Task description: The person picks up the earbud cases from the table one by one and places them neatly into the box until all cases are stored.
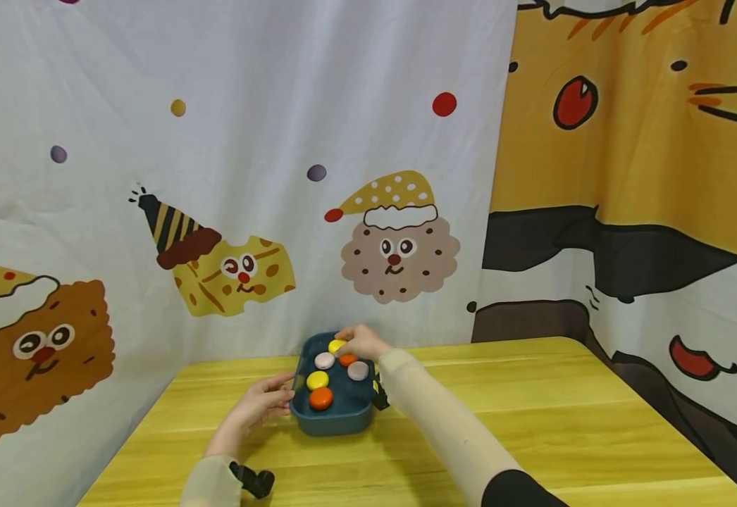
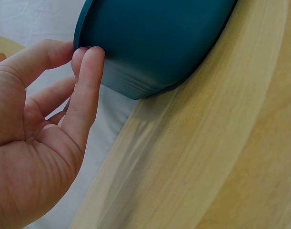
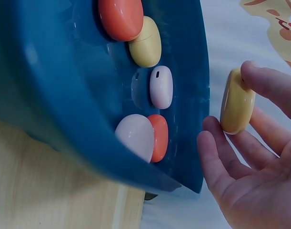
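A dark blue open box (image 1: 333, 425) stands on the table. My left hand (image 1: 256, 408) holds its left side; in the left wrist view the thumb presses the outer wall (image 2: 155, 33) and the index fingertip is hidden behind the rim. My right hand (image 1: 363, 343) is over the box's far end. It pinches a glossy yellow pebble-shaped piece (image 3: 238, 102) between thumb and fingers. Several similar rounded pieces lie inside: another yellow one (image 1: 318, 380), a large orange one (image 1: 320, 399), a smaller orange one (image 3: 159, 138), and two pale ones, a smaller (image 3: 161, 88) and a larger (image 3: 135, 136).
The yellow wood-grain table (image 1: 533, 401) extends to both sides of the box. A white cloth (image 1: 248, 105) with cartoon prints hangs right behind the table's far edge. Another printed cloth (image 1: 647, 176) hangs at the right. Black straps or mounts (image 1: 254, 479) sit on the wrists.
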A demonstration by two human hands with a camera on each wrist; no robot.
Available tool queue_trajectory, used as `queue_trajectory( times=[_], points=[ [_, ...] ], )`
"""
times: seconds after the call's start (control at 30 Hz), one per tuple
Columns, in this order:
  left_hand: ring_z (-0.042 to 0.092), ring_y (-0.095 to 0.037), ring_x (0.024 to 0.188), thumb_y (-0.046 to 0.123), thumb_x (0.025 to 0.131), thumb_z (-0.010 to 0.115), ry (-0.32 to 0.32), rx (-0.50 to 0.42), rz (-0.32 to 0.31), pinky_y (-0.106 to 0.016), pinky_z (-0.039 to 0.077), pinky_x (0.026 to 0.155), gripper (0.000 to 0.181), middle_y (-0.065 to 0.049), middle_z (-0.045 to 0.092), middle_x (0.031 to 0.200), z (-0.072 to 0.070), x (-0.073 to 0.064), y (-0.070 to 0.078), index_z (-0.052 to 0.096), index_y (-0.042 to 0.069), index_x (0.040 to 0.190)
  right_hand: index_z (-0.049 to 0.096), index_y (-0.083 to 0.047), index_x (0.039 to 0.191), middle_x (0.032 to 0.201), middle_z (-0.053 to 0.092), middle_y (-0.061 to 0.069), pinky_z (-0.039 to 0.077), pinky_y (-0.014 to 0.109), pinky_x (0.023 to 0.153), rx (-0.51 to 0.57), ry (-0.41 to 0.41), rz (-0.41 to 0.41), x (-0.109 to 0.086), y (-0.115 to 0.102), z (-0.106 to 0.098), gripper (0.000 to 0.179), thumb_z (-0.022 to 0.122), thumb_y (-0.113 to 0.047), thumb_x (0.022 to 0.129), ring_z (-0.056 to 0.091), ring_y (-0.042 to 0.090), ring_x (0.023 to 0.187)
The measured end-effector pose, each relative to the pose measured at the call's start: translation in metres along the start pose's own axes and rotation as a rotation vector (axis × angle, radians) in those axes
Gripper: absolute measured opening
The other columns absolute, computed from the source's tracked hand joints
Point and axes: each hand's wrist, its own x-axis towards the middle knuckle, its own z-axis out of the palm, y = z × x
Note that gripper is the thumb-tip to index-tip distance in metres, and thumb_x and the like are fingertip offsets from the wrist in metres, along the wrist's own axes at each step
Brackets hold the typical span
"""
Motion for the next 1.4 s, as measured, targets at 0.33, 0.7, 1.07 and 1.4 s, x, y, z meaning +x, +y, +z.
queue_trajectory(
  times=[0.33, 0.7, 1.07, 1.4],
  points=[
    [0.061, -0.015, 0.076, 0.004, 0.095, 0.058, 0.001, 0.005, 0.002, -0.030, 0.057, 0.073, 0.060, -0.018, 0.054, 0.106, 0.000, 0.000, 0.000, 0.031, -0.009, 0.147, 0.061, 0.002, 0.128, 0.130, 0.058, 0.016, 0.052, 0.038, 0.088, 0.020, 0.032, 0.008, 0.007, 0.005, 0.003, 0.047, 0.073, -0.006, 0.084, 0.059, 0.025, 0.108],
    [0.060, -0.015, 0.074, 0.005, 0.095, 0.059, 0.008, 0.003, -0.008, -0.029, 0.057, 0.073, 0.060, -0.013, 0.055, 0.102, 0.001, 0.001, -0.001, 0.031, -0.009, 0.146, 0.058, 0.004, 0.131, 0.132, 0.056, 0.020, 0.050, 0.040, 0.092, -0.007, 0.063, 0.008, 0.006, 0.007, 0.005, 0.050, 0.073, -0.007, 0.085, 0.055, 0.031, 0.116],
    [0.061, -0.015, 0.076, 0.004, 0.095, 0.060, -0.003, -0.003, 0.000, -0.031, 0.057, 0.075, 0.062, -0.017, 0.054, 0.106, 0.000, 0.001, 0.000, 0.029, -0.010, 0.147, 0.061, 0.003, 0.127, 0.130, 0.056, 0.023, 0.047, 0.044, 0.096, -0.049, 0.082, -0.009, 0.000, 0.004, 0.000, 0.044, 0.071, -0.009, 0.086, 0.053, 0.034, 0.118],
    [0.061, -0.014, 0.075, 0.003, 0.095, 0.058, -0.010, -0.001, 0.004, -0.032, 0.057, 0.076, 0.061, -0.013, 0.053, 0.103, 0.000, 0.000, -0.001, 0.029, -0.010, 0.147, 0.063, 0.001, 0.126, 0.129, 0.058, 0.021, 0.050, 0.042, 0.092, -0.035, 0.074, -0.005, -0.005, 0.006, -0.005, 0.042, 0.071, -0.011, 0.087, 0.057, 0.031, 0.113]
  ],
)
